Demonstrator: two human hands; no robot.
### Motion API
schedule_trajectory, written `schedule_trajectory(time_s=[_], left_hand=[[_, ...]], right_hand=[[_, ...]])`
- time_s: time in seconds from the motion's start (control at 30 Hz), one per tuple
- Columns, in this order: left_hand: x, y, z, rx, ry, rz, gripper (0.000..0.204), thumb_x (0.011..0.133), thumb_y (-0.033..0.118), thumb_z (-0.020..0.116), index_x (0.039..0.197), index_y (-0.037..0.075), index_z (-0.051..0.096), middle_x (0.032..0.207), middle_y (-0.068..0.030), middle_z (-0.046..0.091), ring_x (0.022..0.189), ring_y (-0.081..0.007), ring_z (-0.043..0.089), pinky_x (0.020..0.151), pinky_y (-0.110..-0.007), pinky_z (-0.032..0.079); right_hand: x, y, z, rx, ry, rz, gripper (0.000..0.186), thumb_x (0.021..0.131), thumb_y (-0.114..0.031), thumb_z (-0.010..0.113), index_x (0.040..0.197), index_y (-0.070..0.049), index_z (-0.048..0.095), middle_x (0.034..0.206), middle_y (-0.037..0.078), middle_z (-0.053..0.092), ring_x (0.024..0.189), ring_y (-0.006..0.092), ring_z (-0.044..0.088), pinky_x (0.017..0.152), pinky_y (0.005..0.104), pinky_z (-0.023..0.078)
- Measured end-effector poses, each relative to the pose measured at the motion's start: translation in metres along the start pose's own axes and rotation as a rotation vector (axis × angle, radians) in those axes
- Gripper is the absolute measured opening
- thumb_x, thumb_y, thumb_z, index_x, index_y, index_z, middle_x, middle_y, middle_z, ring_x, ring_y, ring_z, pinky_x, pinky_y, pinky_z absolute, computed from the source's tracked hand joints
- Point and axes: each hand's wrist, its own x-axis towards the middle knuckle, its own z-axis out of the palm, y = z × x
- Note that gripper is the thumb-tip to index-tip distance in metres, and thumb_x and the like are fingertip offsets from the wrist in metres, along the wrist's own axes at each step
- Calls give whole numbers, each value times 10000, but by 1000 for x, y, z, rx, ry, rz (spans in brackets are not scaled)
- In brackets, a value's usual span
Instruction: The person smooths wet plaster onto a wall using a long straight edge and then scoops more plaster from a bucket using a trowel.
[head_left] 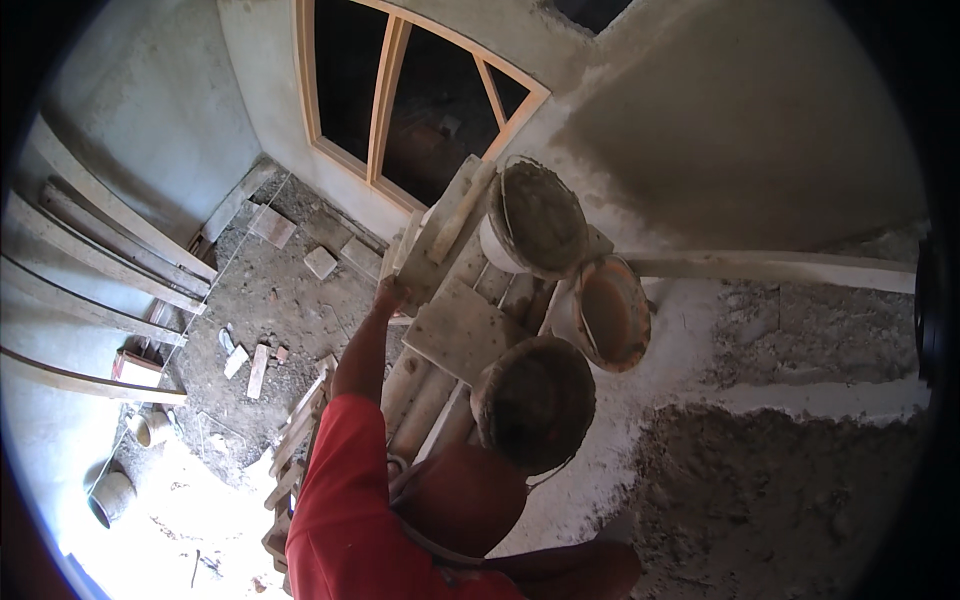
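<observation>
Neither of my hands comes into the head view. In the foreground a person in a red shirt (345,490), seen from above and behind, leans over a platform of planks and poles (408,388). That person's left hand (393,294) is at the end of a thick plank (458,218). Their right forearm (575,567) reaches right; the hand is not distinct. On the platform stand a bucket of grey mortar (545,215), a darker bucket (535,405) near the person's head, and a stained bucket (605,312). A square board (462,328) lies between them.
A wooden window frame (385,100) is set in the wall behind. Long curved-looking boards (110,270) lean at left. Bricks (321,262) and scraps lie on the dirt floor, with a tipped bucket (112,497) at lower left. Rough dark soil (760,500) covers the lower right.
</observation>
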Motion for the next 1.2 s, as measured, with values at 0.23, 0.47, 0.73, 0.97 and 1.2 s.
schedule_trajectory(time_s=[0.23,0.47,0.73,0.97,1.2], left_hand=[[34,-53,-46,189,401,269,467,725,267,659,1079,0,511,928,-200,597,841,-319,594,689,-415,476],[-86,61,-7,244,496,476,455,787,243,596,1163,17,474,1002,-193,571,891,-324,560,763,-423,440],[-219,41,41,667,-147,1506,461,835,283,582,1226,65,470,1116,-142,539,1052,-243,511,876,-363,411],[-291,72,95,-283,-755,523,611,848,248,578,1329,5,290,1282,-108,428,1203,-205,368,1018,-353,284],[-285,78,101,-406,-808,329,627,847,235,574,1340,-1,268,1296,-130,420,1212,-213,370,1027,-353,279]], right_hand=[[-1,3,-3,9,-7,-107,379,886,-244,505,1210,-50,472,1093,195,552,1010,375,514,840,435,425],[24,-30,-45,-129,104,-406,392,892,-256,502,1223,-49,474,1121,202,554,1043,387,511,870,440,422],[162,-138,-18,-121,295,-818,160,796,-141,538,949,-104,563,697,111,560,677,321,573,628,474,445],[188,-189,22,-410,-322,-717,161,691,-138,546,810,-94,646,807,132,624,790,324,625,701,419,511],[191,-144,53,-452,-305,-1270,210,768,-224,491,818,-79,634,910,96,611,778,286,601,695,415,515]])
